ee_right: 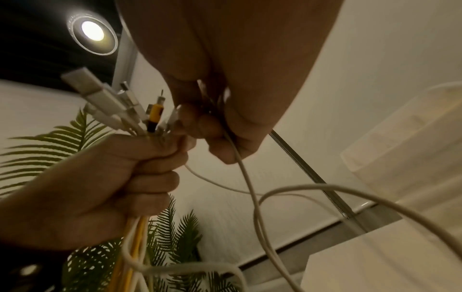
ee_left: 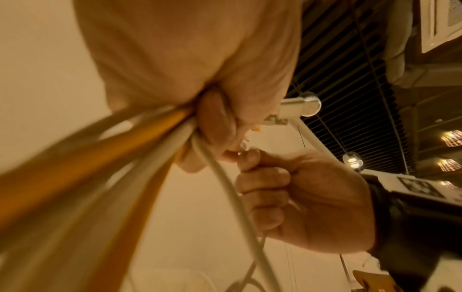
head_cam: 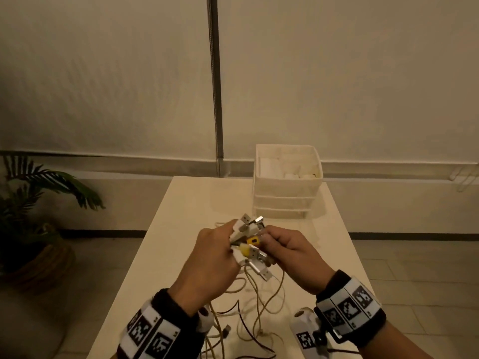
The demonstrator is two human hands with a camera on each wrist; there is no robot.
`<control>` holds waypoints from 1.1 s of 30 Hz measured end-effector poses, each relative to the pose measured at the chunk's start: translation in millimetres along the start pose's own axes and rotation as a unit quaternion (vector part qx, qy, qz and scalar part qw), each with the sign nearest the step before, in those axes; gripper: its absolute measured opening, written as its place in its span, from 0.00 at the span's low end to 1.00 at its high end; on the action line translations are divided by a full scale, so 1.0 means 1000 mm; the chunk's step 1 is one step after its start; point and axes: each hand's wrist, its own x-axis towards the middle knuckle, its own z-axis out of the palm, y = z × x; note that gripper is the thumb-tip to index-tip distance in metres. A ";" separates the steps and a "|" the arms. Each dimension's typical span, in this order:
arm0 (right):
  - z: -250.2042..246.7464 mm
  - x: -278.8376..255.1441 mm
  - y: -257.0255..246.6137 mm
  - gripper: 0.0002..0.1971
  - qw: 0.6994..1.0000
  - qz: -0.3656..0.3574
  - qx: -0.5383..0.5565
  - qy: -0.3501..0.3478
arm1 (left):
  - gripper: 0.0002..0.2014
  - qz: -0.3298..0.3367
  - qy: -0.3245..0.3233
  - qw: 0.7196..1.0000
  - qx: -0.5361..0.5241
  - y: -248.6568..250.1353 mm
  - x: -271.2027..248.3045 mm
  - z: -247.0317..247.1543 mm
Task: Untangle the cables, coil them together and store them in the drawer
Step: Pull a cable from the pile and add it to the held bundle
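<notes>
Above the white table (head_cam: 181,203), my left hand (head_cam: 212,257) grips a bundle of cable ends (head_cam: 248,234): several white plugs and a yellow one (head_cam: 252,240) fan out above its fist. In the right wrist view the same plugs (ee_right: 120,106) stick up from that fist (ee_right: 125,177). My right hand (head_cam: 287,251) pinches a white cable (ee_right: 250,187) close beside the bundle, fingers curled. Yellow, white and dark cables (head_cam: 259,301) hang down in loose loops onto the table. The white drawer unit (head_cam: 286,182) stands at the far right of the table, its drawers closed.
A potted palm (head_cam: 33,211) stands on the floor to the left of the table. The top tray of the drawer unit holds white items (head_cam: 274,168). A metal pole (head_cam: 216,86) runs up the wall behind the table.
</notes>
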 end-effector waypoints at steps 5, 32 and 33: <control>0.006 -0.004 0.017 0.15 0.997 0.006 -0.080 -0.012 | 0.15 0.020 0.127 0.991 0.025 0.000 0.003 -0.015; 0.015 -0.006 0.007 0.17 0.939 0.080 0.334 -0.016 | 0.04 -0.050 -0.049 0.995 0.076 -0.019 -0.004 -0.020; 0.014 -0.008 0.007 0.18 0.943 0.078 0.321 -0.029 | 0.04 -0.050 -0.045 0.995 0.077 -0.017 -0.005 -0.022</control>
